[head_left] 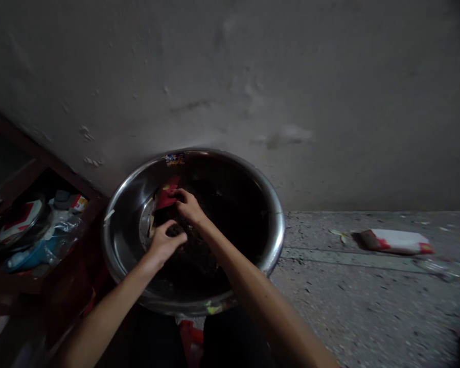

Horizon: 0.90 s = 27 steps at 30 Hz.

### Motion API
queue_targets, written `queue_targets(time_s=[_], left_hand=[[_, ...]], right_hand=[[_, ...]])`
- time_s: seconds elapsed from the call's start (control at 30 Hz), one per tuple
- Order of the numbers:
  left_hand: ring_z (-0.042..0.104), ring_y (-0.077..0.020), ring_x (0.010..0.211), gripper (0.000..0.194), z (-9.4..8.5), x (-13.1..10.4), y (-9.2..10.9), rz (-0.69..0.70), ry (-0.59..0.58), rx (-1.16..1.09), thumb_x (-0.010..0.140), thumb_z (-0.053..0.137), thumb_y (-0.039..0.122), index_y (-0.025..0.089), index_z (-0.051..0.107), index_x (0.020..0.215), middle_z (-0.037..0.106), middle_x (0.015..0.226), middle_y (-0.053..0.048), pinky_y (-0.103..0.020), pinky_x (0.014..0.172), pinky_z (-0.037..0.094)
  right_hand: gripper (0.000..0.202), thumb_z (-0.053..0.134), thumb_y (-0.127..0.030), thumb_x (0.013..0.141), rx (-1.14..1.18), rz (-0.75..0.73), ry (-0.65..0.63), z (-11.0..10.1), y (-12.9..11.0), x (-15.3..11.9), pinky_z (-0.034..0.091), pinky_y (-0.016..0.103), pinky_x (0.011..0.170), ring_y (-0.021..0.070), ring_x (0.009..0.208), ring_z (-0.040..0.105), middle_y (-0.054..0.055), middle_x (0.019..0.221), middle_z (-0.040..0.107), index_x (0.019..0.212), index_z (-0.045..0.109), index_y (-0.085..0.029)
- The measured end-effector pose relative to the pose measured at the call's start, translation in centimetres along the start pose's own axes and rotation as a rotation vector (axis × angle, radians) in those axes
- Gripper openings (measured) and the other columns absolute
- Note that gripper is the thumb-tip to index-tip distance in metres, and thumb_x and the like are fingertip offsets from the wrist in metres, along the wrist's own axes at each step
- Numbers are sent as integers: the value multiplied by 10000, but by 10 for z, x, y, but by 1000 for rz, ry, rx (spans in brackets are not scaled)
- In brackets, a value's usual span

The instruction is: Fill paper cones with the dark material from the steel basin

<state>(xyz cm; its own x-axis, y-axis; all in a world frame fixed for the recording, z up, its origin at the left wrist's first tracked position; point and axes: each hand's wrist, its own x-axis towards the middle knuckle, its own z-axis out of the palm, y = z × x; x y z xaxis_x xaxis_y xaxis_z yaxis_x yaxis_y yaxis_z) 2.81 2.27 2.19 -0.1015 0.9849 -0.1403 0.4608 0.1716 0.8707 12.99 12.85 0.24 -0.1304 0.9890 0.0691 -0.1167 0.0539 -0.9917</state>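
A large shiny metal basin (276,230) stands before me, with dark loose material (203,250) in its shadowed bottom. Over its left part, my right hand (189,207) pinches the edge of a red packet (167,195) with a small yellowish mark. Just below and nearer to me is my left hand (164,243), its thumb and forefinger curved with a gap between them; nothing shows in that gap but dark background. A pale round dish or bowl (144,220) lies partly hidden behind the packet and my left hand.
A grey wall (329,102) rises right behind the basin. On the speckled floor (348,301) at right lies a white and red packet (398,241) among scattered dark bits. At left, a wooden shelf (99,197) holds plastic bags (63,230) and a blue object (34,254).
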Motion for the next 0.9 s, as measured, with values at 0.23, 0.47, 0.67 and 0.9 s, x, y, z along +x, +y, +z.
queue_targets(time_s=[0.23, 0.47, 0.67, 0.9], left_hand=[[635, -152, 769, 239, -14, 45, 15, 320, 207, 23, 672, 677, 234, 169, 711, 899, 695, 801, 13, -249, 743, 504], [646, -164, 793, 206, -16, 72, 31, 418, 248, 133, 707, 683, 228, 158, 711, 899, 710, 824, 3, -254, 757, 492], [651, -172, 805, 190, -27, 89, 38, 474, 228, 410, 727, 672, 170, 174, 714, 911, 726, 850, -1, -267, 793, 490], [659, -302, 1064, 225, -30, 115, 51, 418, 235, 809, 795, 660, 210, 140, 766, 981, 750, 1031, -152, -368, 937, 483]], right_hand=[[474, 466, 16, 697, -242, -177, 17, -5, 3, 2, 501, 316, 982, 185, 1041, 685, 42, 1075, 760, 1049, 707, -189], [503, 469, -10, 733, -333, -267, 34, -20, -2, 5, 482, 360, 1027, 234, 1123, 665, 64, 1158, 741, 1131, 699, -214], [467, 542, -119, 790, -522, -92, 154, -20, -6, -3, 494, 454, 988, 314, 1156, 641, 93, 1277, 675, 1224, 617, -273], [284, 744, -460, 719, -366, 243, 103, -12, 19, 7, 558, 415, 770, 355, 877, 723, 161, 744, 716, 764, 688, -185]])
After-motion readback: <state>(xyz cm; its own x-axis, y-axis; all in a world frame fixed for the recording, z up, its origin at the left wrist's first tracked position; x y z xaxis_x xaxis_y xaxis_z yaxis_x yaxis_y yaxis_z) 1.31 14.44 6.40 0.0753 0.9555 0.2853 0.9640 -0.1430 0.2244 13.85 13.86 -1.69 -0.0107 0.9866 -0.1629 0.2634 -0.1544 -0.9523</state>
